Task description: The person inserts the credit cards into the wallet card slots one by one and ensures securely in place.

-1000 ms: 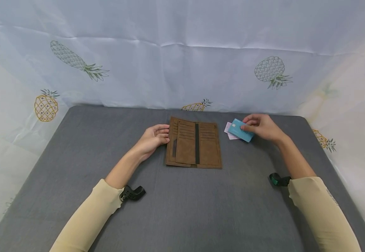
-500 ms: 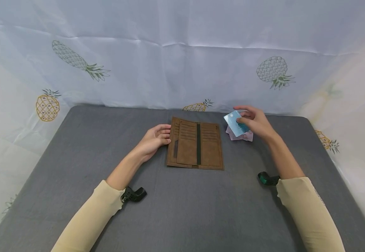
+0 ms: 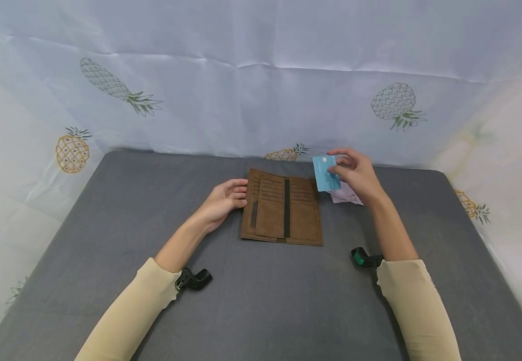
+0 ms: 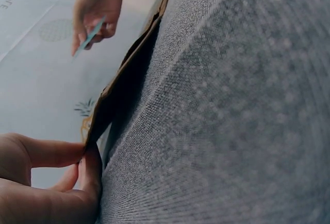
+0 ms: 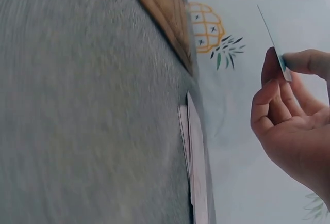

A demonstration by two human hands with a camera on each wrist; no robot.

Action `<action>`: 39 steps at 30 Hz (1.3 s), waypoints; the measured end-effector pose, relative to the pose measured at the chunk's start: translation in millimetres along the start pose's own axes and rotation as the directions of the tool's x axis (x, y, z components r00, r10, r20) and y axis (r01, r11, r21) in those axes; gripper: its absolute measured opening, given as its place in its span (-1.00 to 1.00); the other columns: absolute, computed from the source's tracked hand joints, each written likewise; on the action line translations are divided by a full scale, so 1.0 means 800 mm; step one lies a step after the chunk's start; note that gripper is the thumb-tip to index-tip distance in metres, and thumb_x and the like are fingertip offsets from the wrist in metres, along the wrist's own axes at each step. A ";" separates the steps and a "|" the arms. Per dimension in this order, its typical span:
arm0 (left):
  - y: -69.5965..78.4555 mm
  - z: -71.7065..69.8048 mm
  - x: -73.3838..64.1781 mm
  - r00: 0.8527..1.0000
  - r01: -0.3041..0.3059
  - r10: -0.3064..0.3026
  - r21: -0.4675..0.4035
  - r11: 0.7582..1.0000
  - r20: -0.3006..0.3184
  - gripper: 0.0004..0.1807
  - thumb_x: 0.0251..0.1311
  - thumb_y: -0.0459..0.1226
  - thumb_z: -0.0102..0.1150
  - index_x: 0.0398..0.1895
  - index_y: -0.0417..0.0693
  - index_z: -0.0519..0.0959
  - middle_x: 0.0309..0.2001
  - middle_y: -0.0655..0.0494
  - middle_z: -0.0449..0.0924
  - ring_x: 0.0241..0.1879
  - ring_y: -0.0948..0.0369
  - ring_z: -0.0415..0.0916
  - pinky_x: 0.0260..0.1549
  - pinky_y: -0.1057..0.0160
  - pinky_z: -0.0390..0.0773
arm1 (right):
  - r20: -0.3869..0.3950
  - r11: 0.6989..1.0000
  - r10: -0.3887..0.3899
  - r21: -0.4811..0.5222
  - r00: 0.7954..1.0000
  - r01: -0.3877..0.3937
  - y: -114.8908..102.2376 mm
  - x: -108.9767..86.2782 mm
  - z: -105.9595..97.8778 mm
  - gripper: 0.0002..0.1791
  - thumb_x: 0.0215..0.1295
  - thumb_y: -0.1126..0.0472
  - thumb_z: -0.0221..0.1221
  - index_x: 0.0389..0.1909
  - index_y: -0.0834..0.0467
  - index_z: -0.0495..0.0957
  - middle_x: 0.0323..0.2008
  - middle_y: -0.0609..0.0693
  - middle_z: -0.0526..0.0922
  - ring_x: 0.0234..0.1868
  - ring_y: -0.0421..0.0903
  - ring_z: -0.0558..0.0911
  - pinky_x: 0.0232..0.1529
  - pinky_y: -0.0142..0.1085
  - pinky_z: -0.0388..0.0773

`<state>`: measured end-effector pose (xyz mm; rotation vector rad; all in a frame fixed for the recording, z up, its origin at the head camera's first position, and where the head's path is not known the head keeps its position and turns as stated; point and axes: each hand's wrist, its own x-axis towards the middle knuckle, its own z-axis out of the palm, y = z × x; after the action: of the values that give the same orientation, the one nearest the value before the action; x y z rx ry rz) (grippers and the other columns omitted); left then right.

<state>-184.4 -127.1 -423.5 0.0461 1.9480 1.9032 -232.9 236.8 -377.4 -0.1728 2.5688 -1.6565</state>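
Note:
An open brown wallet (image 3: 270, 215) with card slots and a dark band down its middle lies on the grey table. My left hand (image 3: 222, 201) pinches its left edge between thumb and fingers; the left wrist view shows that edge raised off the cloth. Above the table, just past the wallet's upper right corner, my right hand (image 3: 355, 174) holds a light blue bank card (image 3: 324, 173) with a chip between thumb and fingers. The right wrist view shows the card (image 5: 273, 38) nearly edge-on. Beneath that hand lie several pale pink flat pieces (image 3: 345, 194), partly hidden; their kind is unclear.
A grey cloth covers the table (image 3: 279, 301). Behind it hangs a pale curtain (image 3: 261, 110) printed with pineapples, close to the table's far edge. Black wrist mounts (image 3: 193, 280) sit at both sleeve ends.
My right hand has lifted the blue card off the pink pieces and carried it left toward the wallet, turning it more upright. The left hand stays at the wallet's edge.

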 end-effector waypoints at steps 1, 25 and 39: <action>0.000 0.000 0.000 1.000 -0.001 0.001 0.002 1.000 0.001 -0.27 0.48 -0.58 0.07 0.67 -0.17 0.22 0.57 -0.24 0.28 0.52 -0.08 0.36 0.43 0.12 0.51 | 0.000 1.000 -0.002 0.020 1.000 0.002 0.000 0.000 0.001 -0.48 0.53 0.21 0.26 0.45 0.15 0.48 -0.14 -0.15 0.70 -0.22 -0.23 0.65 -0.13 -0.37 0.64; 0.001 -0.002 -0.002 1.000 -0.015 0.015 0.025 1.000 0.006 -0.28 0.48 -0.57 0.08 0.67 -0.14 0.25 0.56 -0.24 0.31 0.53 -0.10 0.36 0.49 -0.01 0.46 | 0.053 1.000 0.027 0.000 0.998 -0.027 0.006 -0.003 0.023 -0.53 0.55 0.25 0.26 0.38 0.21 0.45 -0.21 -0.13 0.73 -0.23 -0.17 0.71 -0.08 -0.19 0.79; 0.001 -0.003 -0.004 1.000 -0.022 0.022 0.029 0.999 0.005 -0.27 0.46 -0.58 0.07 0.67 -0.16 0.25 0.56 -0.27 0.32 0.52 -0.11 0.37 0.46 0.03 0.48 | 0.120 0.995 0.022 -0.096 0.993 -0.010 0.007 -0.001 0.037 -0.54 0.55 0.27 0.26 0.36 0.26 0.43 -0.06 0.33 0.77 -0.22 -0.01 0.76 -0.09 -0.22 0.79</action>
<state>-182.2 -129.9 -422.1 0.0802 1.9800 1.8875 -228.5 212.3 -394.6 -0.2497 2.5526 -1.4703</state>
